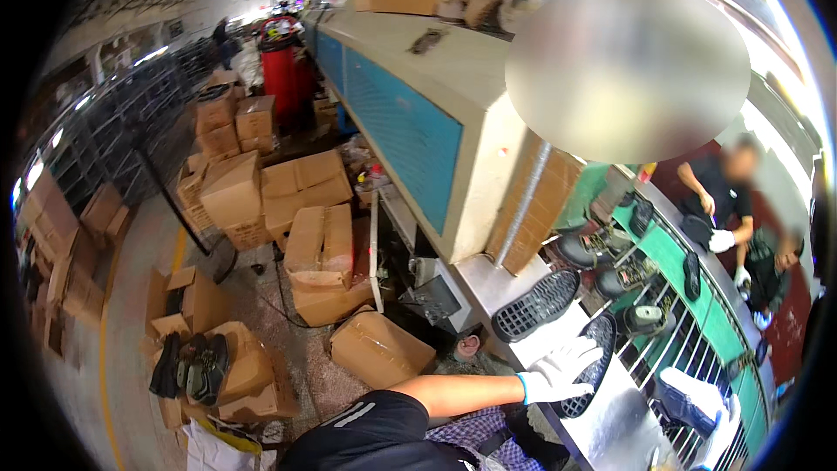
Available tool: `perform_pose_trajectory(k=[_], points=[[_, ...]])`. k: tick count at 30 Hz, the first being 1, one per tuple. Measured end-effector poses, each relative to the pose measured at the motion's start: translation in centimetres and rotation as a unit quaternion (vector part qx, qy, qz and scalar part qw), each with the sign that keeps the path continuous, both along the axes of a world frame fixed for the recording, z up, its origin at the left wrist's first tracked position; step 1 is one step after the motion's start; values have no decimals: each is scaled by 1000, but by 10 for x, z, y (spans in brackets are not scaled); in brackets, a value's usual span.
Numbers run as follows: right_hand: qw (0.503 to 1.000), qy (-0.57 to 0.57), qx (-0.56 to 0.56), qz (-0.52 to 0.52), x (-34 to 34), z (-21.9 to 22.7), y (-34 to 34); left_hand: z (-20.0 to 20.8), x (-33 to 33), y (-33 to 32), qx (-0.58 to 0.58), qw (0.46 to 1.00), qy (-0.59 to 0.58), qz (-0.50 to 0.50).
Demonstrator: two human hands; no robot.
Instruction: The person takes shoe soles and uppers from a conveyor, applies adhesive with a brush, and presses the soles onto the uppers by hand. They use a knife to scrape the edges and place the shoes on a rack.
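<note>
On the metal ledge [615,440], a black lugged shoe sole [600,329] lies tread up under the white-gloved left hand [561,371], fingers extended across it; whether they grip, I cannot tell. The white-gloved right hand [722,433] curls around one end of a slate-blue shoe [687,401], pale at its far tip, over the wire rack [643,356]. Dark printing on a stacked carton [234,198] is too small to read.

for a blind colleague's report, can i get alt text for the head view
A white-gloved left hand lies on a black sole on a metal table; the right hand holds a shoe. Two co-workers are at the right, cardboard boxes at the left.
</note>
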State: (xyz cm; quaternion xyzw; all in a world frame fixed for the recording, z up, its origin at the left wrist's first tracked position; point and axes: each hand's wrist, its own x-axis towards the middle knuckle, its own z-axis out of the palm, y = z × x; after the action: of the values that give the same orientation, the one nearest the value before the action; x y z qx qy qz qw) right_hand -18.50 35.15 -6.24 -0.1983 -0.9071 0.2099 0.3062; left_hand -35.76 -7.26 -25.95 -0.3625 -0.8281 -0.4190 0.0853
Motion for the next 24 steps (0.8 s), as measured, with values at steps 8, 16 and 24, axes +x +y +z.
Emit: perform_pose_trajectory(k=[8,16,24], points=[[976,-23,-137,168,111,94,-171,88,59,45,101,904,-29,-416],[843,290,-443,93,71,42,-172,112,136,70,368,649,-420,-517],[549,256,-784,136,74,-167,-190,102,95,45,23,926,23,-377]])
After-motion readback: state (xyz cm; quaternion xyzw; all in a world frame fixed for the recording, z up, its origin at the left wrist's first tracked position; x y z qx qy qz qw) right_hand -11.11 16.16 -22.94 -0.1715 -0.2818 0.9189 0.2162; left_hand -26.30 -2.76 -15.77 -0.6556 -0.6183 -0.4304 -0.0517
